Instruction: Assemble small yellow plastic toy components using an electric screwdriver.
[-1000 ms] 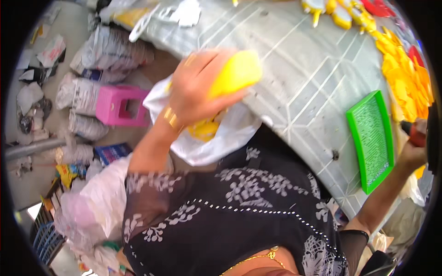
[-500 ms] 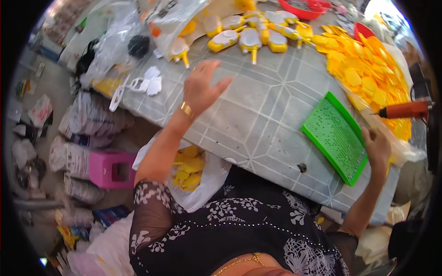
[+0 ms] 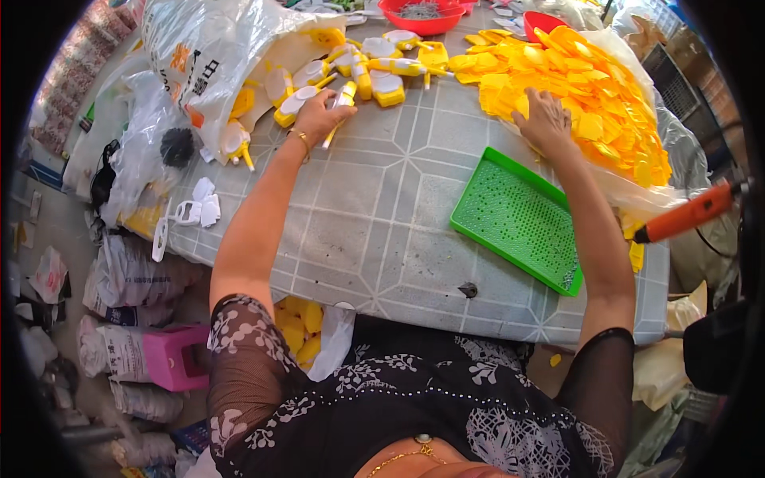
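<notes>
My left hand [image 3: 317, 116] reaches across the grey tiled table [image 3: 374, 231] and rests on a yellow-and-white plastic piece [image 3: 343, 99] at the edge of a row of such pieces [image 3: 374, 68]. My right hand [image 3: 544, 121] lies with fingers spread on a heap of flat yellow plastic parts [image 3: 590, 88]; whether it grips one is hidden. A green perforated tray [image 3: 518, 219] lies flat on the table just below the right hand.
A large white plastic bag [image 3: 211, 56] spills pieces at the far left. Red bowls [image 3: 422, 14] stand at the back. An orange-handled tool [image 3: 689, 213] lies at the right edge. A bag of yellow parts [image 3: 303, 334] hangs at my lap; a pink stool [image 3: 175, 357] and sacks sit on the floor.
My left hand left the bag at my lap, where it held a yellow part, and reached to the far row of pieces. My right hand moved from the table's right edge onto the yellow heap.
</notes>
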Demonstrator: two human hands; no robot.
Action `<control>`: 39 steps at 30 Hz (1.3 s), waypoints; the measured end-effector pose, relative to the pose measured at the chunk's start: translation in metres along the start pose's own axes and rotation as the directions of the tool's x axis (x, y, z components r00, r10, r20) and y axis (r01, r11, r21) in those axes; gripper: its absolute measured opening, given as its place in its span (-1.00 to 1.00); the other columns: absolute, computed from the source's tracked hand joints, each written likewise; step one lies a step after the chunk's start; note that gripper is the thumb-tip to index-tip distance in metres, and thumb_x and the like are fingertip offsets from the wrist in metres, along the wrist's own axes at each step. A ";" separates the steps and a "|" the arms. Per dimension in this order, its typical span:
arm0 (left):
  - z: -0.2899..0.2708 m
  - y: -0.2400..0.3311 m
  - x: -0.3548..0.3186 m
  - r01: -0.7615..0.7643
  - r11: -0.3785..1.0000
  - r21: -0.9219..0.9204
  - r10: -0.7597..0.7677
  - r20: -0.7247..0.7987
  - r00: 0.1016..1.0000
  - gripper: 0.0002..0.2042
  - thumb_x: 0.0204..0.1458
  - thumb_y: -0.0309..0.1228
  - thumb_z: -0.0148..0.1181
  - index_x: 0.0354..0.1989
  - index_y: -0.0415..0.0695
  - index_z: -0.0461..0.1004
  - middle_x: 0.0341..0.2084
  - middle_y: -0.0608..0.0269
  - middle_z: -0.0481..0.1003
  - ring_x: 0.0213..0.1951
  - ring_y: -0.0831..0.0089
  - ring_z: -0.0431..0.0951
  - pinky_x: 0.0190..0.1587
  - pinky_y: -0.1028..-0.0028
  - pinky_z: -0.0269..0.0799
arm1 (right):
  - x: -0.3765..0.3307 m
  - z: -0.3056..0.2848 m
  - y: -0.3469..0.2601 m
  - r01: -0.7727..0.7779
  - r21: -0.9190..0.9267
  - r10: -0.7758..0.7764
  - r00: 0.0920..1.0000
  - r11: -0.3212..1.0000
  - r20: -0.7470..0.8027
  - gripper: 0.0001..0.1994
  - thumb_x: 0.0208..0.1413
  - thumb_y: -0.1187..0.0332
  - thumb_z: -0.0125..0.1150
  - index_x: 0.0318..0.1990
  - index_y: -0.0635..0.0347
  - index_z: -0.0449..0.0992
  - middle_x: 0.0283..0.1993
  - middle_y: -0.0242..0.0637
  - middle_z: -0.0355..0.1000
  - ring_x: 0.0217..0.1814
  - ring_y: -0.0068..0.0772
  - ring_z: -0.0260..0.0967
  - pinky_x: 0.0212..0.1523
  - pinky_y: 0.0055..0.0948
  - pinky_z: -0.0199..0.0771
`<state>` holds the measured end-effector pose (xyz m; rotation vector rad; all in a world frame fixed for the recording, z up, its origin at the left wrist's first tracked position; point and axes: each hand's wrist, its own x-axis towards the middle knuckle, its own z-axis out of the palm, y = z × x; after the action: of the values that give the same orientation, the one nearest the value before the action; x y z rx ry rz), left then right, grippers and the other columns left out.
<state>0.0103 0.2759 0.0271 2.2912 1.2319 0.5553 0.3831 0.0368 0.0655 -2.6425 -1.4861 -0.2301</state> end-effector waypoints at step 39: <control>0.004 0.106 -0.137 0.524 0.022 -0.852 0.489 0.466 0.737 -0.72 0.29 -0.34 0.20 -0.01 -0.34 0.48 -0.33 -0.07 0.64 -0.47 0.46 0.67 -0.45 0.58 0.60 | -0.097 -0.078 -0.103 0.603 0.781 -0.782 0.562 0.162 -0.271 -0.51 0.11 0.42 0.42 0.23 0.09 0.53 0.29 -0.23 0.42 0.28 -0.33 0.41 0.11 -0.42 0.51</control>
<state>0.0119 0.1075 0.0681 0.8613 0.1259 0.2760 0.2386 -0.0037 0.1257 -1.0786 -2.0847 0.5890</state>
